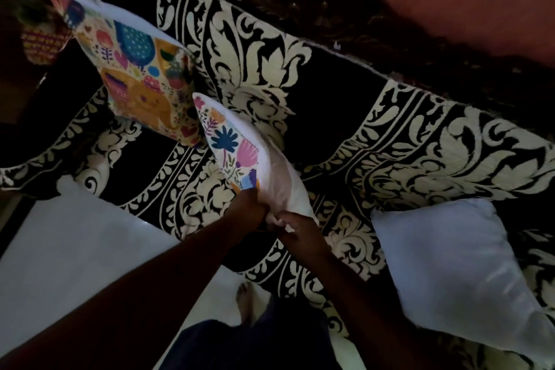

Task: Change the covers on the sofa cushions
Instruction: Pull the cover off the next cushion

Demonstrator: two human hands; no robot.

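Observation:
A cushion in a floral-print cover (237,153) stands on edge on the sofa seat, its white back side facing right. My left hand (247,209) grips its lower corner, and my right hand (295,227) pinches the white fabric at that same corner, touching the left hand. Behind it to the left, a second cushion with a colourful elephant print (135,69) leans against the sofa back. A bare white cushion without a cover (456,273) lies on the seat to the right.
The sofa (345,117) is upholstered in black fabric with cream scroll patterns. White tiled floor (69,264) lies at the lower left, with my bare foot (244,297) near the sofa's front edge. A pink wall rises behind the carved wooden frame.

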